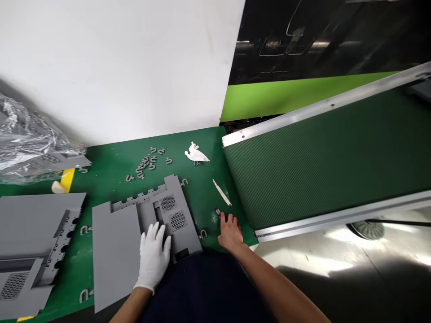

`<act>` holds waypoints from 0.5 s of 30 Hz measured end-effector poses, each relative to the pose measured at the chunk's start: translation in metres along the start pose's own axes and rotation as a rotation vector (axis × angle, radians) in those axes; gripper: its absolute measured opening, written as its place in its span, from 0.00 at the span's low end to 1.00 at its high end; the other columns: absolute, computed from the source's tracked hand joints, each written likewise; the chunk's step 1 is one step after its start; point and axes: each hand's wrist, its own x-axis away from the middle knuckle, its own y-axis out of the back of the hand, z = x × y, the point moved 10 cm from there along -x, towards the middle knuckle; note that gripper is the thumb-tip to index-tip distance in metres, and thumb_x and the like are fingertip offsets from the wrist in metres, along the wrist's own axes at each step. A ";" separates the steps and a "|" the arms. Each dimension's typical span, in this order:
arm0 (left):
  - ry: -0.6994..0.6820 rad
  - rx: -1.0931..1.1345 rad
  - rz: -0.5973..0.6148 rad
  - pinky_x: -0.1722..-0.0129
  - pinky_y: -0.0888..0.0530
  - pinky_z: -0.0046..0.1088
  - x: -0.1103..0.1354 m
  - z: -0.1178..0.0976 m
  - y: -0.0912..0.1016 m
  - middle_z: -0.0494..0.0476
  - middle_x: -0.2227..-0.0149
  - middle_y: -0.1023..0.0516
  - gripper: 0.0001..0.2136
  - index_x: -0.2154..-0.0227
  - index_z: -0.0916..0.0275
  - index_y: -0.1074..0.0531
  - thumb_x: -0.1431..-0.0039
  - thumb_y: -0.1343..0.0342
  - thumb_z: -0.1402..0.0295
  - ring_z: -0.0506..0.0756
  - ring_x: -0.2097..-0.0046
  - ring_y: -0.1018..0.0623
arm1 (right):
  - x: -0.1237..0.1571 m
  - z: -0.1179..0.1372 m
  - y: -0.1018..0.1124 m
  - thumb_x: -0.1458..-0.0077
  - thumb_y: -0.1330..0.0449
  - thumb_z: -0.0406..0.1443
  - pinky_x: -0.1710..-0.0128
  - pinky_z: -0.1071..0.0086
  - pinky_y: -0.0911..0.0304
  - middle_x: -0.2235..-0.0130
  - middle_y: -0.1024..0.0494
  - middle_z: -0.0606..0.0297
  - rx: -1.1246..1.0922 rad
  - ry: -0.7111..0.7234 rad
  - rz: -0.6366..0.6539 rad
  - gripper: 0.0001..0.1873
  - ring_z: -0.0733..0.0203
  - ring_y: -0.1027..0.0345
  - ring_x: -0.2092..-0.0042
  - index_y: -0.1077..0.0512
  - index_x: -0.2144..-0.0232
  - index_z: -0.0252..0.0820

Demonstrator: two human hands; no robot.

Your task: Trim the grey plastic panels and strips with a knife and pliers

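My left hand [153,255], in a white glove, lies flat with fingers spread on a grey moulded plastic panel [144,220] with mesh vent grilles. My right hand [230,232] is bare and rests palm down on the green mat [205,215]. Its fingertips are close to a small dark cutter with a red mark [218,211]. Just beyond lies a craft knife with a pale handle [221,192]. Several small grey U-shaped plastic pieces [144,164] are scattered further up, and a crumpled white glove [196,154] lies to their right.
A second grey panel [37,229] lies at the left edge, beside clear plastic wrapping [27,139] over more grey parts. A green conveyor belt [323,157] in an aluminium frame runs along the right. A white wall [111,63] rises behind the mat.
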 end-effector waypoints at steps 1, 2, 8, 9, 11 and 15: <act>-0.057 0.015 -0.005 0.29 0.43 0.57 -0.007 -0.015 0.001 0.71 0.33 0.32 0.20 0.39 0.66 0.31 0.27 0.54 0.63 0.71 0.28 0.38 | 0.003 -0.004 -0.002 0.59 0.36 0.27 0.40 0.47 0.41 0.40 0.38 0.40 -0.065 -0.015 0.016 0.53 0.34 0.44 0.38 0.44 0.30 0.33; -0.113 0.027 -0.003 0.29 0.42 0.57 -0.013 -0.031 0.002 0.71 0.34 0.30 0.19 0.40 0.66 0.30 0.27 0.53 0.64 0.70 0.29 0.37 | 0.007 -0.009 -0.006 0.59 0.35 0.28 0.37 0.48 0.44 0.41 0.37 0.41 -0.139 -0.031 0.036 0.52 0.35 0.43 0.38 0.44 0.30 0.31; -0.408 0.098 0.206 0.29 0.44 0.62 -0.026 -0.118 -0.026 0.66 0.33 0.29 0.20 0.39 0.62 0.29 0.27 0.51 0.61 0.71 0.29 0.37 | 0.043 -0.035 -0.045 0.57 0.39 0.38 0.50 0.57 0.32 0.49 0.28 0.55 -0.755 -0.128 0.337 0.45 0.48 0.29 0.51 0.40 0.35 0.41; -0.446 0.121 0.265 0.29 0.46 0.63 -0.026 -0.129 -0.033 0.65 0.34 0.28 0.20 0.39 0.62 0.29 0.27 0.51 0.61 0.71 0.29 0.37 | 0.052 -0.036 -0.053 0.57 0.41 0.38 0.56 0.59 0.31 0.53 0.27 0.58 -0.869 -0.131 0.417 0.41 0.52 0.28 0.55 0.37 0.37 0.43; -0.492 0.159 0.370 0.28 0.50 0.65 -0.027 -0.144 -0.047 0.64 0.40 0.22 0.19 0.40 0.62 0.28 0.26 0.53 0.61 0.70 0.29 0.36 | 0.070 -0.041 -0.065 0.57 0.45 0.38 0.61 0.64 0.32 0.58 0.26 0.62 -1.065 -0.138 0.536 0.35 0.56 0.28 0.59 0.32 0.43 0.44; -0.514 0.167 0.481 0.27 0.63 0.67 -0.039 -0.152 -0.065 0.57 0.54 0.15 0.17 0.54 0.58 0.21 0.24 0.57 0.65 0.66 0.33 0.29 | 0.094 -0.051 -0.076 0.60 0.45 0.37 0.63 0.69 0.36 0.60 0.27 0.63 -1.371 -0.206 0.631 0.33 0.58 0.29 0.57 0.30 0.47 0.43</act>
